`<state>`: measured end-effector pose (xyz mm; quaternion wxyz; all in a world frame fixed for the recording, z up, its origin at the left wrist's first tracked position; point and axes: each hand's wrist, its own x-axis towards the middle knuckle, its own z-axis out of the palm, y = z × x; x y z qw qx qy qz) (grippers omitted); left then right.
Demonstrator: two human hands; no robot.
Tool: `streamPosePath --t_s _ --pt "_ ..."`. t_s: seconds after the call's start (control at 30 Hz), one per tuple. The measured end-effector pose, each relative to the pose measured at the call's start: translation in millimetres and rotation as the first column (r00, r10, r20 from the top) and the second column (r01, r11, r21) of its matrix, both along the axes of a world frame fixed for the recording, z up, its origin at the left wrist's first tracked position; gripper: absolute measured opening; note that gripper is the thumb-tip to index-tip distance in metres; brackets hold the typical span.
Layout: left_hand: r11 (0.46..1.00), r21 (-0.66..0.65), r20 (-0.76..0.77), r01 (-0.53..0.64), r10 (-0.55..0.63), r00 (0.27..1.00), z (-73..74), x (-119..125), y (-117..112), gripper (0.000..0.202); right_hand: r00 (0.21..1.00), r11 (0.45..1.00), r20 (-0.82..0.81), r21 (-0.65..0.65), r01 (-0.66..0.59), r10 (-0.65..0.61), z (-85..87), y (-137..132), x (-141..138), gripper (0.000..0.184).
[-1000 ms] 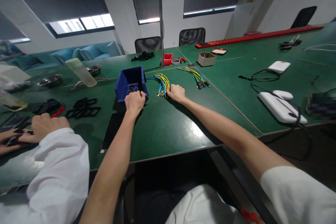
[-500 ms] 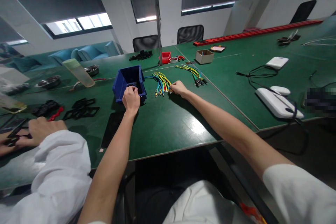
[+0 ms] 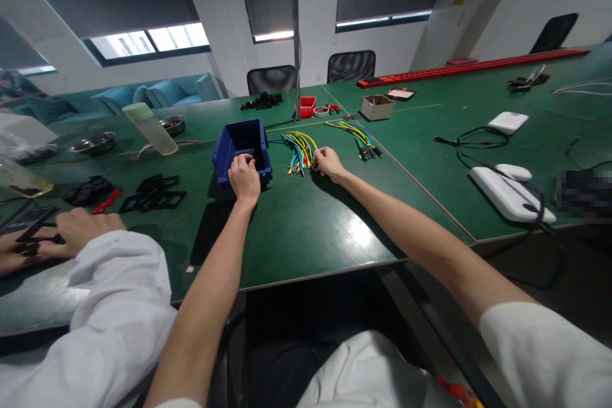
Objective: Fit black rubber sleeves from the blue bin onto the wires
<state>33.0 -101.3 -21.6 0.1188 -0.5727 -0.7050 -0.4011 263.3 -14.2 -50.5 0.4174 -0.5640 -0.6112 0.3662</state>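
Seen from the head camera, a person's two bare hands work at a smooth green table (image 3: 301, 236). The left hand (image 3: 245, 180) rests at the open front of a blue plastic bin (image 3: 262, 137), fingers curled inward; whether it holds anything cannot be told. Small dark pieces (image 3: 257, 155) lie inside the bin, too shaded to count. The right hand (image 3: 327, 163) pinches narrowly at a yellow wire (image 3: 312, 142) on the near edge of a blue-and-yellow wire bundle (image 3: 297, 148), which lies between the hands, metal terminals toward the person. Beyond the right hand sit a second, thinner bundle (image 3: 364, 140) tipped with black connectors, a square beige box (image 3: 376, 113) with something bluish inside, and one red plastic tray (image 3: 306, 112). Left of the left hand are two round metal bowls (image 3: 106, 146), a translucent, green-capped bottle (image 3: 152, 132), a pile of flat black frames (image 3: 165, 200) and a white-sleeved co-worker's hand (image 3: 86, 229). Three white plastic devices (image 3: 507, 197) lie far right of the right hand.
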Motion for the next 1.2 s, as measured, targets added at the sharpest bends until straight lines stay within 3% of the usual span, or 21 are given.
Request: streamPosePath --t_s 0.3,0.5,0.7,0.9,1.2 --pt "0.983 0.181 0.055 0.035 -0.045 0.997 -3.7 11.8 -4.5 0.016 0.999 0.997 -0.048 0.072 0.002 0.001 0.1 -17.1 -4.1 0.030" --pt "0.977 0.180 0.114 0.117 -0.139 0.984 -0.1 18.7 -10.9 0.022 0.997 0.996 -0.057 0.070 0.053 -0.049 3.7 -32.3 -6.4 0.025" --pt "0.962 0.239 0.156 0.134 -0.174 0.972 0.2 20.0 -10.0 0.026 0.989 0.991 -0.131 0.121 -0.058 0.074 -4.3 -50.5 6.1 0.018" --pt "0.972 0.200 0.177 0.120 -0.157 0.972 -0.5 22.4 -9.2 0.029 0.969 0.980 -0.194 0.157 -0.121 0.150 -11.8 -57.5 13.8 0.028" --pt "0.936 0.145 0.100 0.320 -0.336 0.937 -6.8 44.6 -11.7 0.020 0.950 0.968 -0.244 0.201 -0.149 0.196 -16.3 -52.3 15.1 0.030"
